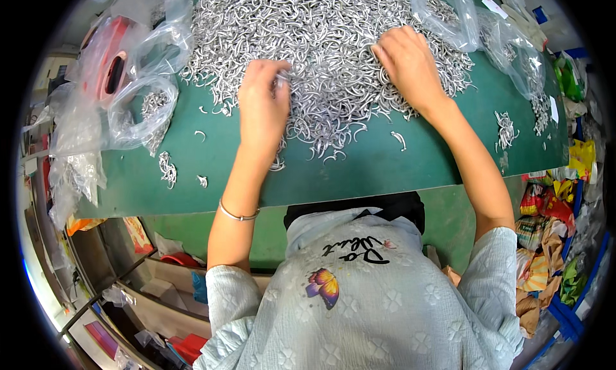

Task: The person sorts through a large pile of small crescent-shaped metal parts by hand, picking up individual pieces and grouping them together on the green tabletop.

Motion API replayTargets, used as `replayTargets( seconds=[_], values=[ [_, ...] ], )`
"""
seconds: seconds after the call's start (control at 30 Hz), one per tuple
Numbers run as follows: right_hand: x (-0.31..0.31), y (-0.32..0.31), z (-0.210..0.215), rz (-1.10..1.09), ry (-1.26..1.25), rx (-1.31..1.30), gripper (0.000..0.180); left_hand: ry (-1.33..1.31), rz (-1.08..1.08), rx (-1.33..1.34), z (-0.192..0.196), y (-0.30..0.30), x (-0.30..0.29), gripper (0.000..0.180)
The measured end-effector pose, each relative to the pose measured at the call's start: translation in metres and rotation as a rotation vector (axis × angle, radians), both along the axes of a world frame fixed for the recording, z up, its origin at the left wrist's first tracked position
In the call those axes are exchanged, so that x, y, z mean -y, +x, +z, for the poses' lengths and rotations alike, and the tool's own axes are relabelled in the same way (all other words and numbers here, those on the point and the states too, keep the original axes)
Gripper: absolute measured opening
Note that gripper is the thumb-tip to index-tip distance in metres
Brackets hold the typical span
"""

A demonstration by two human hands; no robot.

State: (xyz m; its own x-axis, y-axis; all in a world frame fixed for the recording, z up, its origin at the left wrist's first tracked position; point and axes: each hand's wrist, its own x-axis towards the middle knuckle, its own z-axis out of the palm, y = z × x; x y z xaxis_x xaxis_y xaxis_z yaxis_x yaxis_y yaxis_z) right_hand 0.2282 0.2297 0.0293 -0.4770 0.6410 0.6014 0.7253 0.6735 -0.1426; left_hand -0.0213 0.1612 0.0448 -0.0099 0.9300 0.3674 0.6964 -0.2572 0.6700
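Observation:
A broad heap of small curved silver metal pieces (pixel 308 30) covers the far middle of the green table (pixel 359 171). Over the heap's left part is my left hand (pixel 262 104), slightly blurred. Its fingers are curled toward the thumb, with a curved silver piece (pixel 280 80) showing between them. My right hand (pixel 409 65) rests at the heap's right side, fingers bent down together among the pieces. Whatever its fingertips grip is hidden. A few stray pieces (pixel 398 140) lie in front of the heap.
Clear plastic bags (pixel 142 107) with metal pieces stand at the left, near a pink-red object (pixel 112 59). More clear bags (pixel 513 56) lie at the far right. Small clusters (pixel 505 131) sit near the right edge. Shelves (pixel 154 293) and colourful packages (pixel 542 222) flank the table below.

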Motion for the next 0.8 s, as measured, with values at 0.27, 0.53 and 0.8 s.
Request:
replayTargets(
  seconds=[0.27,0.53,0.8],
  values=[
    [0.054,-0.018,0.018,0.221,-0.331,-0.066,0.044,0.014,-0.143,-0.145,0.001,0.009,0.042,0.039],
    [0.108,-0.004,0.005,0.231,-0.362,0.142,0.034,-0.087,-0.181,-0.373,-0.011,0.023,0.084,0.036],
    [0.132,0.021,-0.004,-0.061,-0.498,-0.394,0.016,0.004,-0.01,-0.274,-0.017,0.004,0.087,0.023]
  ],
)
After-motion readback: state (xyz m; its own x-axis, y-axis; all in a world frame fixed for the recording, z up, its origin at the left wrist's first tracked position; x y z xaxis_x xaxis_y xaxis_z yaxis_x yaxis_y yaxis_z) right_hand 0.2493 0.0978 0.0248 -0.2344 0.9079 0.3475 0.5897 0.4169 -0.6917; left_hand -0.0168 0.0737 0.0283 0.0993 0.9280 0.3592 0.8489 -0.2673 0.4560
